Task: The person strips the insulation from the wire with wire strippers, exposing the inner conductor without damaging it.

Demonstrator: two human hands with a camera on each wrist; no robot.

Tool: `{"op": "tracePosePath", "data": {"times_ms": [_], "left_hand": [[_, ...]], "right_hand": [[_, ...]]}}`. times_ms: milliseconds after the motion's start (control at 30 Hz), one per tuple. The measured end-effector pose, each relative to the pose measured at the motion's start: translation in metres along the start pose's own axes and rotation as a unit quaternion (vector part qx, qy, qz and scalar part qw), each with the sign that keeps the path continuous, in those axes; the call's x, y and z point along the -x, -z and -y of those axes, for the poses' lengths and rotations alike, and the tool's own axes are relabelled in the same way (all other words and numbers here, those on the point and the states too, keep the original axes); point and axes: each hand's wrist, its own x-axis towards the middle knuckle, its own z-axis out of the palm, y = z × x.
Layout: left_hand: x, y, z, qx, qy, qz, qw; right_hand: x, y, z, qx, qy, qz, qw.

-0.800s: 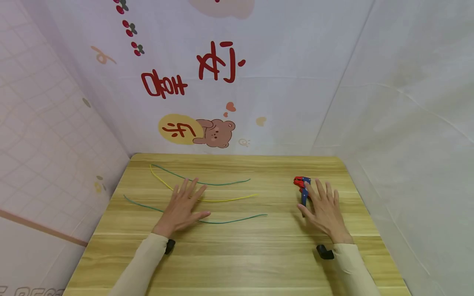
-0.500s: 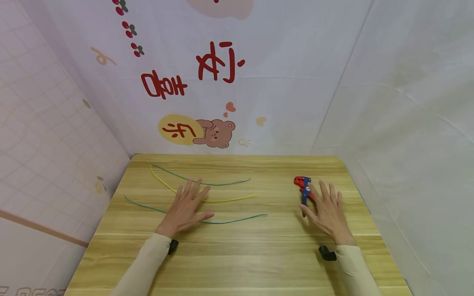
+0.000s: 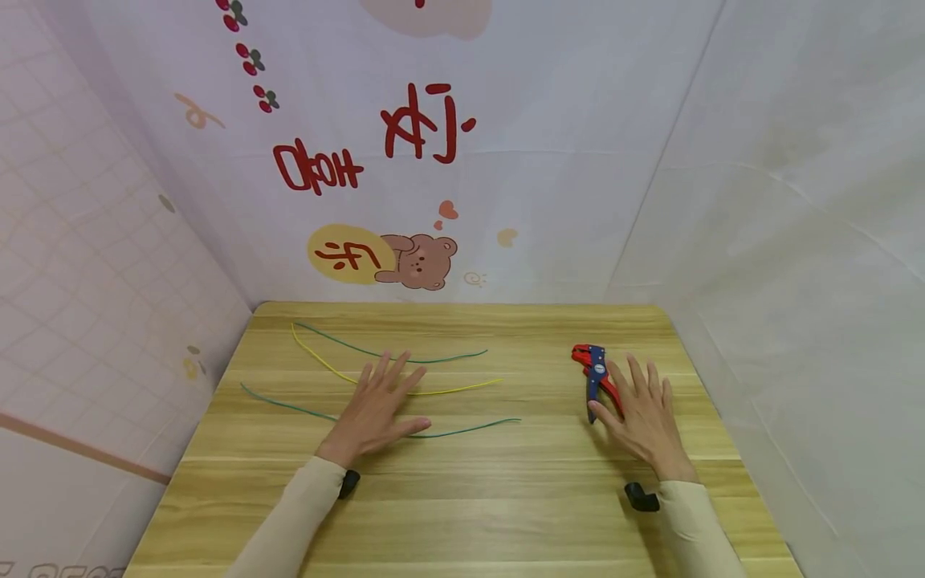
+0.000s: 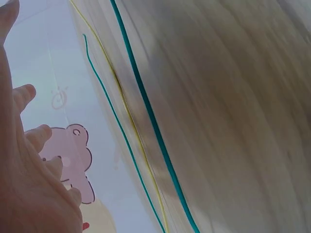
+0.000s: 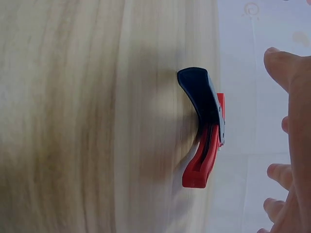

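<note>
Three thin wires lie on the wooden table: a far green wire (image 3: 448, 359), a yellow wire (image 3: 455, 389) in the middle and a near green wire (image 3: 470, 430). Over them my left hand (image 3: 377, 409) hovers with spread fingers, holding nothing; the left wrist view shows the near green wire (image 4: 151, 116) apart from the palm. At the right lies a wire stripper (image 3: 596, 371) with red and blue handles. Beside and partly above its handles is my right hand (image 3: 646, 417), fingers spread. In the right wrist view the wire stripper (image 5: 206, 121) sits clear of the fingers.
The wooden table (image 3: 477, 514) meets a white printed cloth wall (image 3: 549, 177) at its back edge. More cloth hangs on the left (image 3: 87, 265) and right (image 3: 802, 265) sides. Black wrist mounts show below both hands.
My left hand has drifted to the right over the wires. The right hand has shifted slightly right, uncovering more of the wire stripper's red handle. Wires and stripper stay in place.
</note>
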Motion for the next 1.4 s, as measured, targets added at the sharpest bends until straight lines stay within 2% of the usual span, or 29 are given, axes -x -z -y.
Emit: {"op": "tracePosePath", "data": {"times_ms": [267,500,667,1067,1400], "left_hand": [[-0.006,-0.008,-0.013,0.013,-0.015,0.002,0.9998],[-0.010,-0.015,-0.025,0.025,-0.019,0.031,0.9990],[-0.013,-0.020,-0.033,0.018,-0.038,0.031,0.9986],[-0.019,-0.035,-0.054,0.052,-0.068,0.056,0.9947],[-0.025,-0.045,-0.067,0.038,-0.098,0.056,0.9929]], "right_hand": [[0.000,0.004,-0.004,0.000,-0.027,0.020,0.9994],[0.000,0.002,-0.005,0.001,-0.040,0.031,0.9987],[0.000,0.001,-0.006,-0.002,-0.047,0.037,0.9982],[-0.004,-0.010,-0.004,-0.022,-0.059,0.057,0.9964],[-0.007,-0.014,-0.002,-0.033,-0.064,0.053,0.9960]]}}
